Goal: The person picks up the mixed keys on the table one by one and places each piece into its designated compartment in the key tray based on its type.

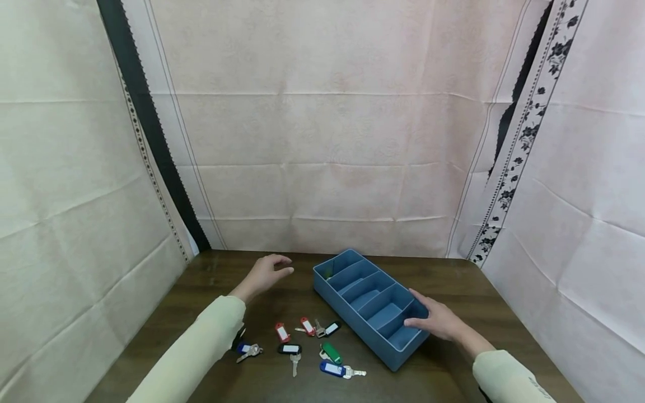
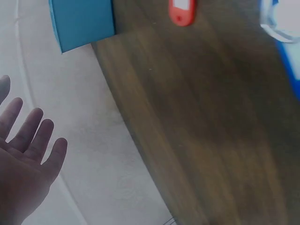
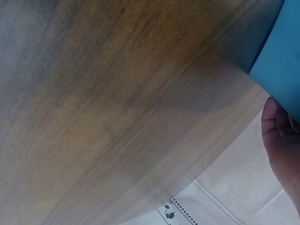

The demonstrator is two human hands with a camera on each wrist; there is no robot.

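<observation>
Your right grip (image 1: 440, 320) was closed on the blue box (image 1: 347, 313), thumb over the nearest compartment and fingers against the outer wall; the right wrist view showed those fingers curled. Seen from your head, the box stood on the brown worktop (image 1: 418, 380), its length running from eleven to five o'clock, and your right grip sat between three and four o'clock of its middle. Its compartments lay in a row; the one at eleven o'clock showed something green (image 1: 328, 273), too small to identify. Your left grip (image 1: 267, 276) was open, fingers loose, above the worktop between nine and ten o'clock of the box and apart from it. Near eight o'clock of the box lay a black tag (image 1: 289, 348), its key (image 1: 295, 365) pointing to six. Around that tag, a red tag (image 1: 282, 332) lay at eleven, just beside it; a second red tag (image 1: 307, 326) between one and two; another black tag (image 1: 332, 328) at two, with a silver key (image 1: 319, 329) between those last two; a green tag (image 1: 331, 352) at three; a blue tag (image 1: 332, 368) with keys (image 1: 354, 372) at four; and another blue tag (image 1: 244, 348) with keys at nine, near your left sleeve (image 1: 206, 336). At twelve o'clock, behind the worktop, hung pale cloth (image 1: 327, 140).
</observation>
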